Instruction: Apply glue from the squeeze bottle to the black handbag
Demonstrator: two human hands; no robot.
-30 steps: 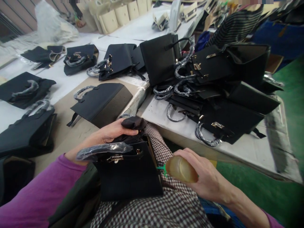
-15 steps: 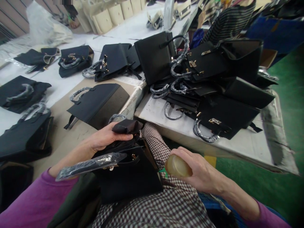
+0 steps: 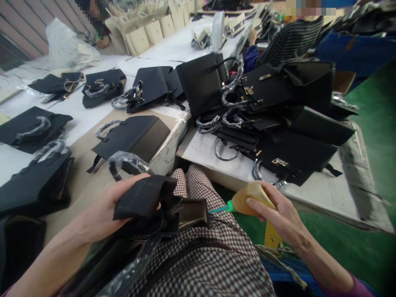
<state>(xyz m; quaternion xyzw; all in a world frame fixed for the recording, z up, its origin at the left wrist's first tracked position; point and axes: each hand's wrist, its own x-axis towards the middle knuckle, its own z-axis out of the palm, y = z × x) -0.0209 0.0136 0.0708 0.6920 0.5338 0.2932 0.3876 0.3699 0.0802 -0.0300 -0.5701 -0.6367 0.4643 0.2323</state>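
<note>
A black handbag (image 3: 161,210) rests on my lap over checked trousers, tipped so its open top faces right. My left hand (image 3: 108,206) is closed on the bag's black flap, folding it back. A plastic-wrapped handle (image 3: 126,163) arches just above that hand. My right hand (image 3: 275,210) is closed round a soft yellowish squeeze bottle (image 3: 252,198). Its green nozzle (image 3: 221,209) points left, close to the bag's opening.
A heap of black handbags (image 3: 278,119) lies on the white table (image 3: 315,194) ahead. More black bags (image 3: 133,136) lie spread over the brown board (image 3: 89,173) and white surface at left. Cream bags (image 3: 148,29) stand at the back. A person in a striped top (image 3: 291,39) sits beyond. Green floor (image 3: 377,136) at right.
My left hand has turned the bag and lifted its flap, so the handle now stands up. My right hand has moved up and right, tilting the bottle so its nozzle points at the bag.
</note>
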